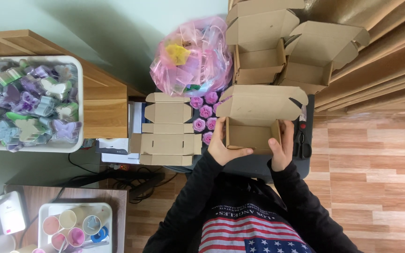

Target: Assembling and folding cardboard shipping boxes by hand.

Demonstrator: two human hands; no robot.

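A small brown cardboard box [254, 119] with its lid flap raised sits in front of me on a dark table [254, 164]. My left hand [223, 145] grips the box's left side, thumb along its front edge. My right hand [282, 143] holds the right side. Both sleeves are black. Just left of the box lie several pink and purple rose-shaped pieces [205, 112]. A stack of flat unfolded box blanks [167, 129] lies further left.
Two folded open boxes [258, 51] [322, 54] stand behind. A pink plastic bag [191, 56] of small items sits at the back. Black scissors [301, 140] lie right of the box. A white bin of butterfly shapes [29, 100] and a tray of cups [73, 225] are left.
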